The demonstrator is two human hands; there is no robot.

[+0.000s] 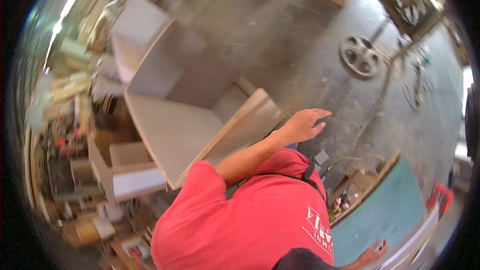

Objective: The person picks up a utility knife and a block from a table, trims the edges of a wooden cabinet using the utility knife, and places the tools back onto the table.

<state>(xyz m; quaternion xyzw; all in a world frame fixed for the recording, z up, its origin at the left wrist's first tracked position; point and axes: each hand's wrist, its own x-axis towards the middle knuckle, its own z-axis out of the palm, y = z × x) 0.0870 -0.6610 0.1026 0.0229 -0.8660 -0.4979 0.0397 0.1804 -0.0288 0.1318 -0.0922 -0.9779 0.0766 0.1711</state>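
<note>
My left hand (305, 125) reaches across in front of me with fingers stretched and thumb apart; nothing shows in it. Just left of that forearm is a large open wooden cabinet box (180, 125), with light grey inner panels and a raw wood edge. Low at the right, my right hand (372, 253) is over a teal-topped workbench (395, 210). Its fingers are curled, and a small dark spot shows at the fingertips, too small and blurred to name. Whether this hand touches the bench top, I cannot tell.
Another wooden box (135, 182) and heaped wood pieces crowd the left side. A spoked wheel (360, 57) belongs to a machine at the upper right, with cables on the concrete floor (280, 35). A shelf of small items (345, 197) lines the bench; a red object (440, 197) stands beyond.
</note>
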